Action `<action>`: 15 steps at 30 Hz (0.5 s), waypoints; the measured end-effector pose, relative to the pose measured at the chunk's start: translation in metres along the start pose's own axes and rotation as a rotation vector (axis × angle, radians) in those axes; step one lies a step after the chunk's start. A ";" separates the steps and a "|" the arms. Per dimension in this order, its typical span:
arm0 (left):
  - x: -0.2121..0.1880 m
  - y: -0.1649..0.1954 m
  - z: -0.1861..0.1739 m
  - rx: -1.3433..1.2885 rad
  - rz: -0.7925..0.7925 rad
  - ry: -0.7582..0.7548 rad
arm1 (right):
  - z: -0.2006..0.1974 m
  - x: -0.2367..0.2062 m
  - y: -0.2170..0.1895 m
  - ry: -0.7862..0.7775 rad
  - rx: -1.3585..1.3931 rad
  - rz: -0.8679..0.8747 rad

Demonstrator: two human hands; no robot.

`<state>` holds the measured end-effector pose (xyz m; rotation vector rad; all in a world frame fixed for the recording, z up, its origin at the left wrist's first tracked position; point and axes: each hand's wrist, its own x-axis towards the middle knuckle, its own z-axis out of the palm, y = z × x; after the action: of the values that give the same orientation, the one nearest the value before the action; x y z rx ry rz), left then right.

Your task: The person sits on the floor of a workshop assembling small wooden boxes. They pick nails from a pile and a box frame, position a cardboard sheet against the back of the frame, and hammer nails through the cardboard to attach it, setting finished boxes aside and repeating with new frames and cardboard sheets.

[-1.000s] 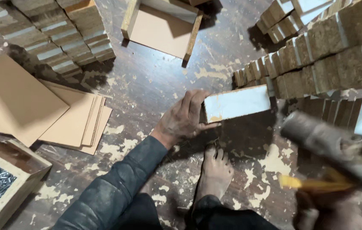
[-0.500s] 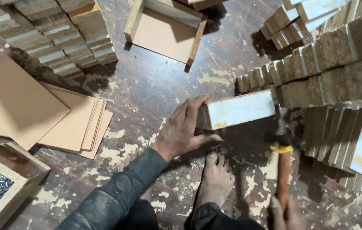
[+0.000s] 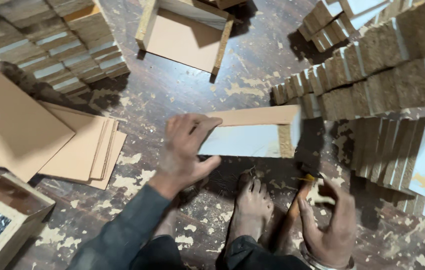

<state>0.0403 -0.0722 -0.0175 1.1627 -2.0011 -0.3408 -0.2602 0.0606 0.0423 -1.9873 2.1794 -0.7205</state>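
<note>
Flaky floor point(image 3: 172, 95); two hands point(image 3: 185, 150), one board point(image 3: 252, 132), one hammer point(image 3: 297, 200).

- Left hand point(image 3: 185, 152): palm down, fingers and thumb spread and clamped around the end of a held piece; wrist slightly bent.
- Left arm: dark sleeve, reaching forward from the lower left.
- Right hand point(image 3: 328, 220): low at the right, fingers curled around a handle, back of the hand up.
- Bare foot point(image 3: 251, 207): flat, toes pointing forward, between the hands.
</note>
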 end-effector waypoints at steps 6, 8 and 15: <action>0.039 0.044 -0.077 0.319 0.203 -0.158 | 0.000 0.070 -0.068 0.127 0.036 -0.483; 0.051 0.062 -0.088 0.443 0.251 -0.231 | 0.010 0.083 -0.081 0.057 -0.022 -0.508; 0.090 0.085 -0.096 0.628 0.388 0.092 | 0.060 0.103 -0.059 -0.059 0.181 -0.401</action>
<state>0.0339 -0.0859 0.1379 1.0784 -2.2576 0.5658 -0.1975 -0.0570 0.0378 -2.3342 1.6309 -0.8556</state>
